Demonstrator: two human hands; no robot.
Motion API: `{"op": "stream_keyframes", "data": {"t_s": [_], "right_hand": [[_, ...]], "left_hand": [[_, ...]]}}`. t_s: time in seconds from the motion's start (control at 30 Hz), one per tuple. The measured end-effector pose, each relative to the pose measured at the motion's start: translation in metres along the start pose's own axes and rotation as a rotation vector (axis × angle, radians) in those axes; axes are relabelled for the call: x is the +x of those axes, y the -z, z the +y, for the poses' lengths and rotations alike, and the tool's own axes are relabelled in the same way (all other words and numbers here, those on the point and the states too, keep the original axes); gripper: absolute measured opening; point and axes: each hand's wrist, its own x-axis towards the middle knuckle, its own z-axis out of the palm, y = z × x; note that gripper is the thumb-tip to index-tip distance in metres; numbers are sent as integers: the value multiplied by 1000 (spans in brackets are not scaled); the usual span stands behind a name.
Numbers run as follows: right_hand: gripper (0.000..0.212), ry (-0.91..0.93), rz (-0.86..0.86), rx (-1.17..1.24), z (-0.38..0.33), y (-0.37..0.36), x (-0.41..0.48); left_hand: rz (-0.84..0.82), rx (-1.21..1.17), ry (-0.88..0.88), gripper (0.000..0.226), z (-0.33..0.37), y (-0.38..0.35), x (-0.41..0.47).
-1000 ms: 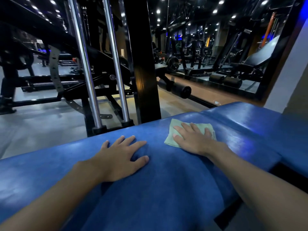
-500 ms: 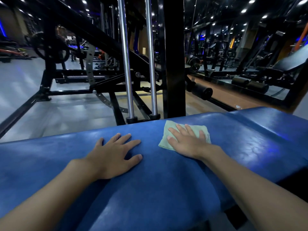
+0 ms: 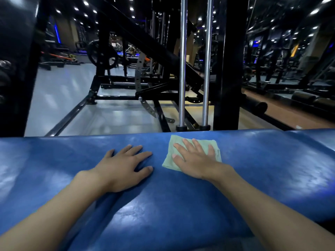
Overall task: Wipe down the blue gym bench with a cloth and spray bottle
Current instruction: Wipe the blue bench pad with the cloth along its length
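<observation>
Bench lengthwise left to right

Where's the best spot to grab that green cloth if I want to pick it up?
The green cloth lies flat on the blue bench, with the right hand spread over its middle. Pinch its bare left edge, coming in from the left, and peel it upward. A flat cloth gives you nothing else to grip.
</observation>
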Motion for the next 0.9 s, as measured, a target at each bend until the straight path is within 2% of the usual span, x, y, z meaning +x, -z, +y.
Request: {"op": "stream_keyframes", "data": {"t_s": [0.13, 0.3, 0.4, 0.5, 0.6, 0.7, 0.8, 0.9], "right_hand": [[59, 84, -9, 0, -43, -7, 1], [60, 163, -48, 94, -71, -2, -1], [53, 158, 106, 248, -51, 15, -2], [50, 48, 300, 266, -12, 20, -7], [51, -41, 194, 187, 23, 5, -21], [52, -51, 111, 135, 30, -4, -26], [52, -58, 86, 83, 22, 1, -23], [53, -18, 135, 101, 6, 3, -19]], "left_hand": [[18, -27, 54, 61, -25, 1, -19], [140, -65, 91, 51, -25, 15, -36], [257, -125, 61, 46, 2, 26, -26], [316, -174, -37, 49, 45, 28, 10], [207, -128, -42, 55, 84, 11, 42], [53, -69, 13, 67, 90, -8, 52], [27, -37, 8, 73, 74, -11, 50], [32, -3, 20, 77, 55, -8, 43]]}}
